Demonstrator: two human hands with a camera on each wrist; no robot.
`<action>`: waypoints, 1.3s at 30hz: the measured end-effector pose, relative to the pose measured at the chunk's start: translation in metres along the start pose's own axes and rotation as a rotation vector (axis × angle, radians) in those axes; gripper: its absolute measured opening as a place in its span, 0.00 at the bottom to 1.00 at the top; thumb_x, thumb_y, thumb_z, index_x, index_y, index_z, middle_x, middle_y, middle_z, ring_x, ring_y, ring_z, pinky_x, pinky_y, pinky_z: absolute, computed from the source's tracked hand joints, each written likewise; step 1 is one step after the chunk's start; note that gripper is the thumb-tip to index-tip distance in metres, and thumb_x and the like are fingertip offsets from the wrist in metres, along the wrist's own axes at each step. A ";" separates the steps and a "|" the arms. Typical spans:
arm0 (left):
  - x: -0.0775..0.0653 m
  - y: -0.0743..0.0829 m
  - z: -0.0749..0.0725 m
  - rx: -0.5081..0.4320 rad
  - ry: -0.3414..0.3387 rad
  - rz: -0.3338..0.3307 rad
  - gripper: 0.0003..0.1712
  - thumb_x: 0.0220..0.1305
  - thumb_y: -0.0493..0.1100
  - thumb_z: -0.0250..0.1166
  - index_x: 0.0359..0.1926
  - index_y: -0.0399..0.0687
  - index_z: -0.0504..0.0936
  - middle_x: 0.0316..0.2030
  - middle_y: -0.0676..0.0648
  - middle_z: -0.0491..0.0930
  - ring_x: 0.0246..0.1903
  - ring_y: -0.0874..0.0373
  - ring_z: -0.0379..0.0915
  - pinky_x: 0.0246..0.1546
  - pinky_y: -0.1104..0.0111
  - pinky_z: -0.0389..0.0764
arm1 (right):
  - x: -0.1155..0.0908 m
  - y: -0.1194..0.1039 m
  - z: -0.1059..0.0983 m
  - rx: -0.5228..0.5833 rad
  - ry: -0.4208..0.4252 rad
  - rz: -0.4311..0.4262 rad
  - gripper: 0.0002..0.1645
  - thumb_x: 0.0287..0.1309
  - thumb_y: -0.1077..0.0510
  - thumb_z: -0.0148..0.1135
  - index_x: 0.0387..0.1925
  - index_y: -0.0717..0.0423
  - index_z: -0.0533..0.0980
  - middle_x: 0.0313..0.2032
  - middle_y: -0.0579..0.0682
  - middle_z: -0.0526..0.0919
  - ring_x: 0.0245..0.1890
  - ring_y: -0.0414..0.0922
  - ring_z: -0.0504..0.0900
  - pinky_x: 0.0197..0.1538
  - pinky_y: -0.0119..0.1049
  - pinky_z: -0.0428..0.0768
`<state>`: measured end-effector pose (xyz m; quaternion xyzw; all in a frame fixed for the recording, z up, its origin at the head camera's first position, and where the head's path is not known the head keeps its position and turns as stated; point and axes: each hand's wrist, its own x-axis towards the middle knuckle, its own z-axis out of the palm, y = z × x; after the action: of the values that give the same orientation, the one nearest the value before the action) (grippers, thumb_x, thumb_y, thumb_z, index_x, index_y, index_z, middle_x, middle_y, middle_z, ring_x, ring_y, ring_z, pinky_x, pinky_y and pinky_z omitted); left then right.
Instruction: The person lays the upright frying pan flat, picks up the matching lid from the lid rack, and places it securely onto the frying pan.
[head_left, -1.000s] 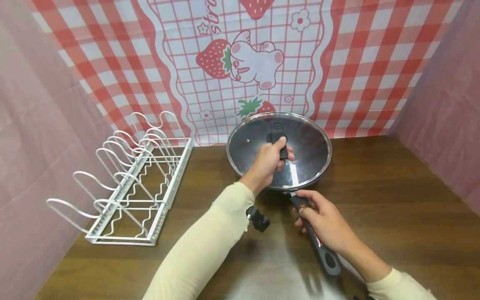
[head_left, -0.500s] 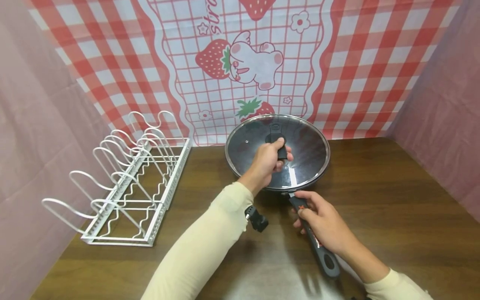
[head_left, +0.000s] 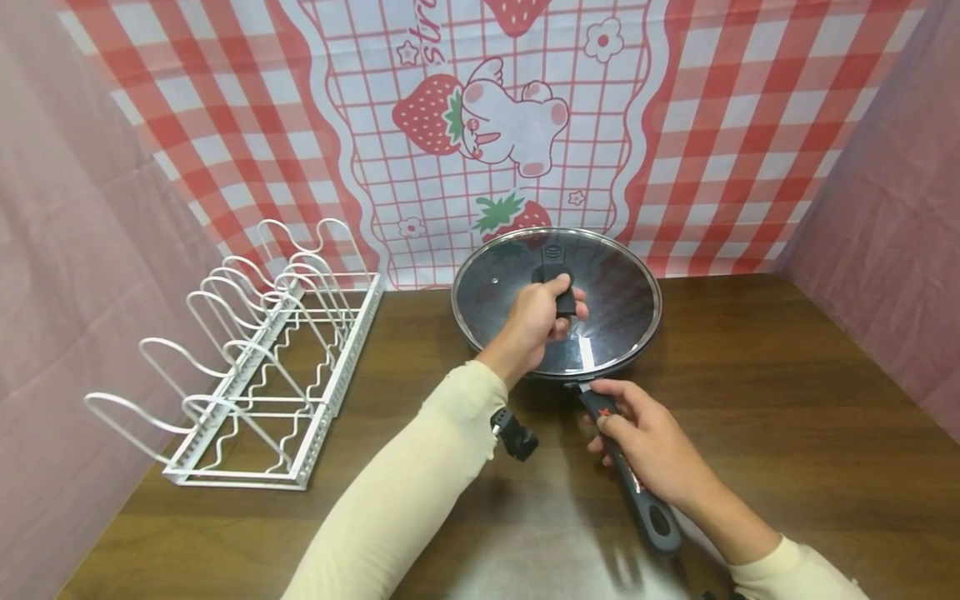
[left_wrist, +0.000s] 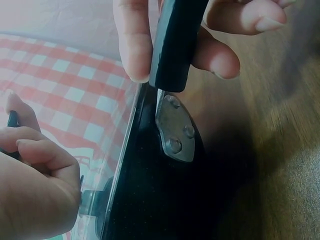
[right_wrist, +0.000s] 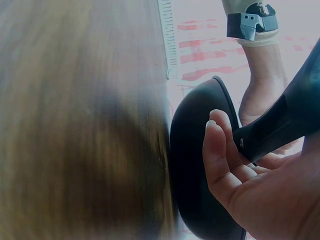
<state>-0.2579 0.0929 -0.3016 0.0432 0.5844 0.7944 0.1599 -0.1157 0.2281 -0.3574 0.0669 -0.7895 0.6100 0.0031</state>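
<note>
A dark frying pan (right_wrist: 195, 150) stands on the table with a glass lid (head_left: 615, 292) over it, rimmed in metal. My left hand (head_left: 534, 321) grips the lid's black handle (head_left: 555, 260), thumb on top and fingers curled underneath. Lower right, my right hand (head_left: 652, 442) holds the pan's grey handle (head_left: 648, 508) close to the pan, the thumb lying along it. In the left wrist view a riveted metal bracket (left_wrist: 176, 130) joins handle and pan. The right wrist view shows the pan's rounded side and the right hand's fingers (right_wrist: 216, 150) beneath the handle.
A white wire rack (head_left: 300, 433) with several upright loops stands at the left of the wooden table (head_left: 787, 417). Behind hangs a red-and-white checked cloth (head_left: 727, 125) with strawberry prints. Pink cloth (head_left: 900, 208) hangs at both sides.
</note>
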 end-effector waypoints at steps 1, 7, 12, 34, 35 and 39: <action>0.000 0.000 0.000 0.002 -0.003 -0.003 0.20 0.78 0.48 0.50 0.34 0.39 0.79 0.19 0.47 0.78 0.10 0.66 0.55 0.13 0.77 0.57 | 0.000 0.000 0.000 -0.001 0.000 0.000 0.25 0.67 0.68 0.50 0.64 0.67 0.65 0.42 0.67 0.81 0.29 0.49 0.85 0.29 0.43 0.84; 0.001 0.000 -0.002 0.015 -0.016 -0.019 0.21 0.78 0.48 0.50 0.39 0.36 0.79 0.20 0.48 0.78 0.10 0.67 0.55 0.13 0.77 0.57 | 0.000 0.000 0.001 -0.004 0.002 0.004 0.25 0.67 0.68 0.50 0.64 0.66 0.65 0.43 0.68 0.81 0.29 0.50 0.85 0.29 0.43 0.83; 0.001 -0.001 -0.002 0.026 -0.011 -0.016 0.22 0.78 0.48 0.50 0.43 0.31 0.80 0.20 0.48 0.79 0.10 0.66 0.56 0.13 0.77 0.58 | 0.000 0.001 0.001 -0.001 0.000 0.004 0.25 0.67 0.67 0.50 0.65 0.66 0.65 0.43 0.68 0.81 0.29 0.50 0.85 0.29 0.44 0.84; 0.003 -0.004 -0.003 -0.057 -0.037 0.019 0.21 0.71 0.46 0.51 0.42 0.30 0.81 0.20 0.46 0.80 0.10 0.66 0.59 0.14 0.77 0.63 | 0.000 0.001 -0.001 0.040 -0.014 -0.007 0.24 0.69 0.66 0.50 0.65 0.67 0.65 0.44 0.69 0.81 0.29 0.49 0.85 0.30 0.42 0.84; 0.004 -0.005 -0.003 -0.060 -0.040 0.020 0.23 0.71 0.46 0.51 0.45 0.28 0.81 0.20 0.46 0.80 0.10 0.66 0.59 0.14 0.78 0.63 | 0.000 0.001 -0.002 0.040 -0.014 -0.007 0.24 0.69 0.66 0.50 0.65 0.67 0.65 0.44 0.69 0.81 0.29 0.49 0.85 0.30 0.42 0.84; 0.004 -0.004 -0.002 -0.074 -0.041 0.014 0.24 0.71 0.46 0.52 0.48 0.26 0.80 0.20 0.46 0.80 0.10 0.66 0.59 0.15 0.77 0.63 | 0.001 0.001 -0.002 0.047 -0.011 -0.009 0.24 0.69 0.66 0.50 0.65 0.67 0.65 0.44 0.69 0.81 0.29 0.48 0.85 0.30 0.42 0.84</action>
<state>-0.2615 0.0936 -0.3060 0.0578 0.5511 0.8154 0.1678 -0.1165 0.2302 -0.3576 0.0741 -0.7746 0.6281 -0.0001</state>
